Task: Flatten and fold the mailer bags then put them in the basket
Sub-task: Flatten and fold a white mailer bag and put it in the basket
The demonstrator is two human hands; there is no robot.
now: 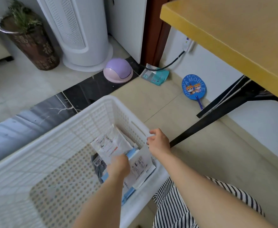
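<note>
From the head camera, your left hand [118,165] is down inside the white basket [52,145], fingers curled over the near edge of a folded white mailer bag [109,143] that lies on the stack of bags against the basket's right wall. The bag's long axis runs away from you toward the far right corner. Your right hand [158,142] sits at the right rim, fingers loosely curled; whether it pinches the rim I cannot tell. The left hand is the nearer one, so letting go and lifting out likely falls to it.
</note>
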